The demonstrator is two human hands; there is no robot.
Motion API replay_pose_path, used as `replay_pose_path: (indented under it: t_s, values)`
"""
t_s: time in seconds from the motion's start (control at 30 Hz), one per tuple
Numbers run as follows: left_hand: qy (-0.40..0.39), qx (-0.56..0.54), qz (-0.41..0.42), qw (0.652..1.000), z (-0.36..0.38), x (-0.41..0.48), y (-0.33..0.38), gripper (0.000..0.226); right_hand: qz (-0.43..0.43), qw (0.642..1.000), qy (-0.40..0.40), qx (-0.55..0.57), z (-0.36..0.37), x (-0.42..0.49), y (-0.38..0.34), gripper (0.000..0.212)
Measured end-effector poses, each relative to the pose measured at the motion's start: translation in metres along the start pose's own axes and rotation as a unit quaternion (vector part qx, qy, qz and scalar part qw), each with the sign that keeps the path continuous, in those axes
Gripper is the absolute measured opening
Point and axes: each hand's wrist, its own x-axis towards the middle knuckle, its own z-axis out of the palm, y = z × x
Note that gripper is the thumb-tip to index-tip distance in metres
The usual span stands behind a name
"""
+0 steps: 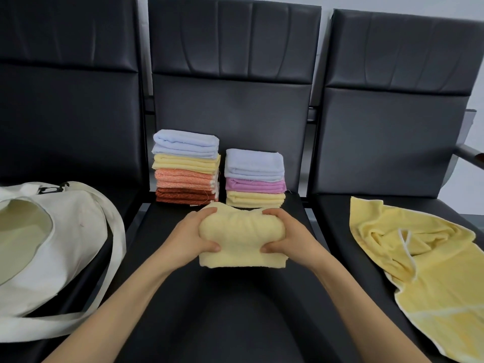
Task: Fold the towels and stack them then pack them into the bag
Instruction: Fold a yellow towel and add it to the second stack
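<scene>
Left hand point(195, 238) and right hand point(289, 238) both squeeze folded yellow towel point(241, 244) on middle seat point(235, 323), near two towel stacks point(187, 166).

Black seats point(235, 323) carry a bag point(52, 244), two towel stacks point(186, 169), and a loose towel point(432, 271).

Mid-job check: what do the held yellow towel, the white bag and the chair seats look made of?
The held yellow towel looks like terry cotton: matte, nubby pile, squashing under the fingers. The white bag is likely canvas: matte, soft creases, flat strap. The chair seats look like leather or vinyl: smooth, dull sheen, creased panels.
</scene>
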Motion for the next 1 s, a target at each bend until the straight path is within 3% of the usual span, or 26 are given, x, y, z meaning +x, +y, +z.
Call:
replay_pose_path:
  t_s: [0.1, 0.4, 0.47, 0.53, 0.63, 0.7, 0.9, 1.0]
  values:
    - [0.035, 0.052, 0.009, 0.998, 0.006, -0.002, 0.005, 0.08, 0.003, 0.999, 0.004, -0.033, -0.002, -0.003, -0.002, 0.069]
    - [0.125, 0.174, 0.048, 0.976, 0.01, -0.005, 0.011, 0.031, -0.049, 0.982, 0.09, -0.159, -0.004, 0.001, 0.002, 0.03]
    - [0.094, 0.122, 0.049, 0.987, 0.005, -0.004, 0.005, 0.029, -0.041, 0.989, 0.077, -0.12, -0.009, 0.001, 0.005, 0.027]
    - [0.024, -0.009, 0.029, 0.999, -0.005, -0.004, 0.002, 0.034, -0.024, 0.999, 0.037, -0.016, -0.017, 0.0, 0.006, 0.029]
    - [-0.033, -0.207, 0.012, 0.978, -0.012, -0.004, 0.0, 0.05, -0.016, 0.977, -0.051, 0.206, -0.022, -0.004, 0.002, 0.04]
    - [-0.028, -0.277, -0.001, 0.961, -0.008, -0.002, 0.003, 0.047, -0.016, 0.958, -0.064, 0.278, -0.02, -0.003, 0.004, 0.045]
    - [-0.012, -0.346, -0.05, 0.937, 0.008, 0.003, 0.001, 0.048, 0.042, 0.958, -0.01, 0.284, -0.012, 0.003, 0.013, 0.047]
    - [0.002, -0.332, -0.047, 0.942, 0.02, 0.004, -0.003, 0.03, 0.109, 0.956, -0.013, 0.273, -0.006, 0.006, 0.016, 0.049]
